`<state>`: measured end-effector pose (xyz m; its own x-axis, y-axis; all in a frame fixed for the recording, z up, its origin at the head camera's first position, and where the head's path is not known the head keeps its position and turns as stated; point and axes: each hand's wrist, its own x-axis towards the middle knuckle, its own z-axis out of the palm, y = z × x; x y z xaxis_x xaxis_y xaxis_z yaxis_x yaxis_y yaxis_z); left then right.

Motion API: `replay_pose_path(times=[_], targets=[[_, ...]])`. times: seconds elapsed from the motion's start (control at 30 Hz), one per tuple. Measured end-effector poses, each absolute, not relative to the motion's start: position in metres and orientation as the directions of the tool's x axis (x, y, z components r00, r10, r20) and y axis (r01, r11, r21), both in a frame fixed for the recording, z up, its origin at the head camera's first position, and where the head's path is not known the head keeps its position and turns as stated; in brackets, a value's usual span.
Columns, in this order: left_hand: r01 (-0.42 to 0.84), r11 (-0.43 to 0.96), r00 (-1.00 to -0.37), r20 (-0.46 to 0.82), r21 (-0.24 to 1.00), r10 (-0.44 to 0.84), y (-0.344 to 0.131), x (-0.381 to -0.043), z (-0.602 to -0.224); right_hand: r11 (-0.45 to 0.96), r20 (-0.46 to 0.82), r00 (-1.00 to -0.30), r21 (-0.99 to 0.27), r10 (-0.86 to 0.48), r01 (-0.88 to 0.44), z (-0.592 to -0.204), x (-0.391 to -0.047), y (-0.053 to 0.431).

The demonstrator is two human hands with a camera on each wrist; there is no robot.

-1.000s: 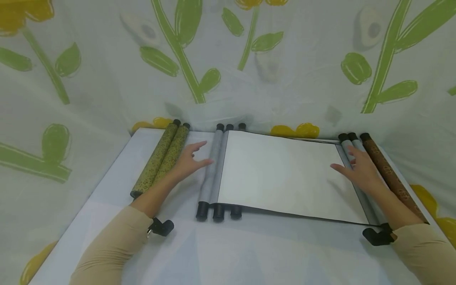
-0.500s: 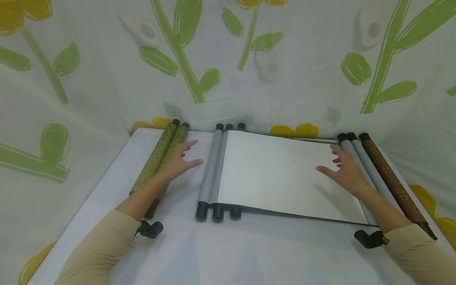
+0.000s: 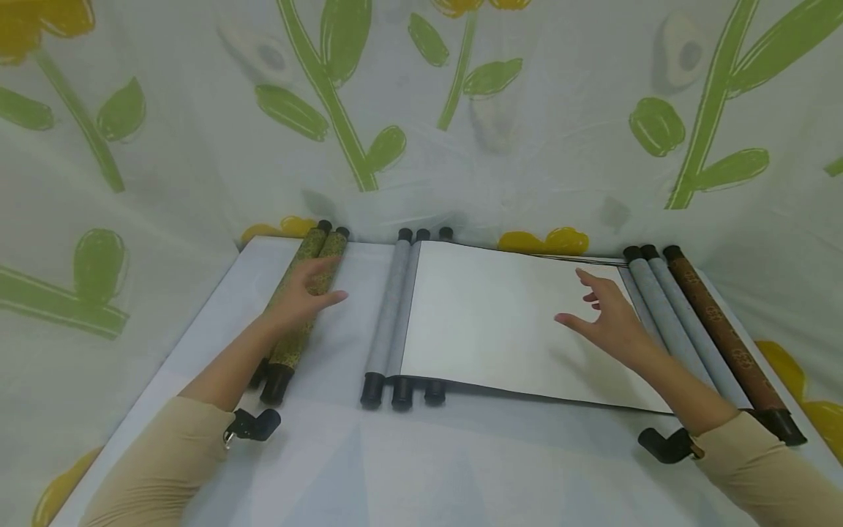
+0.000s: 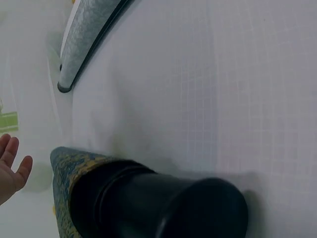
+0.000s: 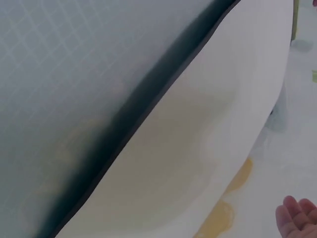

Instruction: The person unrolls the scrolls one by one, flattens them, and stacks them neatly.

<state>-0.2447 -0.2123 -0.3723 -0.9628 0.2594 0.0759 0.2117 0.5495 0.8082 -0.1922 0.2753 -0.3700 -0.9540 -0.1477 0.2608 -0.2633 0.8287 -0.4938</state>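
My left hand, fingers and thumb spread apart, hovers over two green-patterned scrolls with black knobs. In the left wrist view one black scroll knob looms close, and the left hand shows at the edge. A white scroll sheet lies unrolled between grey rolls. Over its right part floats my right hand, thumb apart from loosely bent fingers, holding nothing. The right wrist view has the sheet with its dark border and the right hand's fingertips low at right.
Grey rolls with black knobs lie at the sheet's left side. More grey rolls and a brown patterned scroll lie at its right. A curtain with plant prints hangs behind the white table.
Both hands have moved left: the left from beside the grey roll to over the green scrolls, the right from the right-hand grey rolls to over the sheet. The scrolls look unmoved.
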Motion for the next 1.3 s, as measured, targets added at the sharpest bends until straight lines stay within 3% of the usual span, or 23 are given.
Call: replay_pose_path(times=[0.27,0.53,0.83,1.3], targets=[[0.128,0.629,-0.984,0.018,0.767,0.179,-0.241,-0.252,-0.376,0.802,0.301,-0.935,-0.502,-0.189,-0.323,-0.37,-0.195,0.26],[0.145,0.641,-0.987,0.069,0.753,0.142,-0.262,-0.258,-0.39,0.782,0.272,-0.934,-0.519,-0.233,-0.346,-0.365,-0.196,0.243],[-0.006,0.687,-0.993,-0.083,0.726,0.079,-0.276,-0.26,-0.403,0.761,0.276,-0.923,-0.527,-0.268,-0.378,-0.365,-0.197,0.227],[-0.033,0.696,-0.972,-0.184,0.717,0.143,-0.28,-0.258,-0.411,0.715,0.259,-0.916,-0.573,-0.307,-0.402,-0.356,-0.201,0.197]])
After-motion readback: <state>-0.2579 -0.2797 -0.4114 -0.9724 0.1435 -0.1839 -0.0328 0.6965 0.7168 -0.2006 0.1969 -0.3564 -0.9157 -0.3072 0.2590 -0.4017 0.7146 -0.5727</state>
